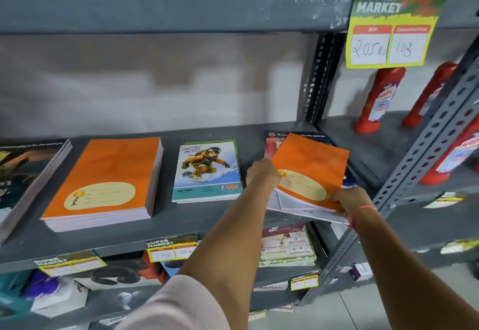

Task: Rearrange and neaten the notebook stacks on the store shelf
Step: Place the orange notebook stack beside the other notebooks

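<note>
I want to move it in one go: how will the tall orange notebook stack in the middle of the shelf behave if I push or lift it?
The orange notebook stack holds several thick books, so it is probably heavy. Its covers look smooth, so a push on top may slide the upper books askew. Lifted from one end, the soft covers would likely sag.

The orange notebook hides most of the stack beneath; the dark stack runs off-frame left.
</note>
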Motion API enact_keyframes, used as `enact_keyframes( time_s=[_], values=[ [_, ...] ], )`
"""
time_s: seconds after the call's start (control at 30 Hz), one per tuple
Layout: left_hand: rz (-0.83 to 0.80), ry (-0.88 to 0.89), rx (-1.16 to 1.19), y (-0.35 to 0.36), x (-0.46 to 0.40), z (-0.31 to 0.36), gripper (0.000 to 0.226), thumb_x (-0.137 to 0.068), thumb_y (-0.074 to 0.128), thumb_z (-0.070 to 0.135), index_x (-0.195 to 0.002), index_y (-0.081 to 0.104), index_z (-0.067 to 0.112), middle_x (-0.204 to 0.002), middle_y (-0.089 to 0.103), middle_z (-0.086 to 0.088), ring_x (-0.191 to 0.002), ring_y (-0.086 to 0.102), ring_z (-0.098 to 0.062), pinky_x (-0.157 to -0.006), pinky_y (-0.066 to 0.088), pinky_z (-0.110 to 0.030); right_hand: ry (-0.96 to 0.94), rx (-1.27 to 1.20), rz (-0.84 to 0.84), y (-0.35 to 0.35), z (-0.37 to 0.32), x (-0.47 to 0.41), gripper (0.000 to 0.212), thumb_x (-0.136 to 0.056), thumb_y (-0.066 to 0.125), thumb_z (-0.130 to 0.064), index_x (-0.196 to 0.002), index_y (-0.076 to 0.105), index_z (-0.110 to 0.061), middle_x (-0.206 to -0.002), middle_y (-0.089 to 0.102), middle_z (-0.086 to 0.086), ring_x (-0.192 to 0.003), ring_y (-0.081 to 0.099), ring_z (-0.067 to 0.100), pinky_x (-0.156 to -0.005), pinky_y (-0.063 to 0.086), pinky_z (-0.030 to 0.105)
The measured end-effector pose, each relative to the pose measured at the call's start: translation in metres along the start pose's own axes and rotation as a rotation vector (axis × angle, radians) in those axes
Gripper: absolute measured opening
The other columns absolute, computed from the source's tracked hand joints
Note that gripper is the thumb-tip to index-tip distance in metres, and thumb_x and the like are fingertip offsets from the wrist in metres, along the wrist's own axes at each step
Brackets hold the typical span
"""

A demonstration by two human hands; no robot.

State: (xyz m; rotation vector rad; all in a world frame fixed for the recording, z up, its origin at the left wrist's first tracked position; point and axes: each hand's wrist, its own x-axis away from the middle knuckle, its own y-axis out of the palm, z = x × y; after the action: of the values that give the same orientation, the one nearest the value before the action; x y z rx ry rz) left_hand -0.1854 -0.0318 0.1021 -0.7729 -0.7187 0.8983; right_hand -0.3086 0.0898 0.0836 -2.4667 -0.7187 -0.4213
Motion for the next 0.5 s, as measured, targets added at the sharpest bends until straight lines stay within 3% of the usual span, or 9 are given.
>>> enact_keyframes(
  time_s=[0.07,0.13,0.17,0.27,0.37,0.43,0.5],
  values=[
    [-0.014,-0.036,0.071,-0.002,0.001,0.0,0.019,-0.092,0.049,0.012,-0.107,0.058,0.003,-0.107,0.065,-0.014,-0.085,0.058,-0.024,-0.082,0.051,-0.031,0.066,-0.111,-0.072,-0.008,0.0,-0.005,0.015,-0.076,0.051,0.012,-0.067,0.05,-0.001,-0.052,0.045,0.012,-0.05,0.041,0.023,-0.039,0.042,0.024],
    [-0.011,-0.081,0.152,-0.006,0.002,0.001,0.009,-0.092,0.049,0.01,-0.088,0.054,0.005,-0.083,0.06,-0.01,-0.069,0.053,-0.02,-0.068,0.049,-0.025,0.104,-0.137,-0.106,-0.015,0.0,-0.005,0.023,-0.077,0.05,0.012,-0.065,0.045,-0.007,-0.039,0.041,0.008,-0.042,0.036,0.018,-0.032,0.032,0.013],
    [-0.01,-0.108,0.197,-0.008,0.003,0.002,0.016,-0.092,0.049,0.009,-0.076,0.049,0.005,-0.072,0.052,-0.006,-0.06,0.049,-0.017,-0.058,0.045,-0.021,0.113,-0.151,-0.103,-0.017,-0.002,-0.004,0.029,-0.079,0.049,0.012,-0.06,0.04,-0.009,-0.038,0.038,0.006,-0.04,0.033,0.017,-0.032,0.03,0.012],
    [-0.022,-0.127,0.294,-0.017,0.011,0.009,0.03,-0.09,0.047,0.006,-0.061,0.039,0.006,-0.063,0.043,-0.004,-0.053,0.043,-0.014,-0.044,0.034,-0.02,0.029,-0.09,-0.018,-0.023,-0.006,-0.002,0.026,-0.077,0.054,0.007,-0.056,0.044,-0.004,-0.054,0.04,0.01,-0.049,0.033,0.02,-0.044,0.032,0.027],
    [0.008,-0.112,0.377,-0.034,0.025,0.013,0.019,-0.087,0.046,0.002,-0.068,0.045,0.001,-0.075,0.055,-0.011,-0.07,0.057,-0.025,-0.055,0.041,-0.028,-0.031,-0.108,0.028,-0.022,-0.017,0.011,0.012,-0.073,0.058,-0.001,-0.064,0.052,-0.004,-0.069,0.051,0.015,-0.056,0.043,0.025,-0.051,0.039,0.031],
    [0.052,-0.094,0.411,-0.052,0.034,0.006,0.029,-0.086,0.045,0.001,-0.058,0.04,0.005,-0.067,0.049,-0.009,-0.073,0.052,-0.025,-0.059,0.04,-0.028,-0.068,-0.119,0.024,-0.016,-0.028,0.015,0.016,-0.069,0.062,-0.002,-0.059,0.052,-0.008,-0.077,0.057,0.017,-0.058,0.049,0.027,-0.057,0.047,0.037],
    [0.113,-0.078,0.41,-0.077,0.045,-0.01,0.033,-0.084,0.044,0.0,-0.053,0.037,0.007,-0.058,0.041,-0.006,-0.058,0.045,-0.023,-0.047,0.036,-0.026,-0.146,-0.098,0.015,0.001,-0.043,0.025,0.021,-0.067,0.065,-0.002,-0.054,0.05,-0.01,-0.064,0.059,0.016,-0.053,0.049,0.026,-0.057,0.048,0.037]
  ],
)
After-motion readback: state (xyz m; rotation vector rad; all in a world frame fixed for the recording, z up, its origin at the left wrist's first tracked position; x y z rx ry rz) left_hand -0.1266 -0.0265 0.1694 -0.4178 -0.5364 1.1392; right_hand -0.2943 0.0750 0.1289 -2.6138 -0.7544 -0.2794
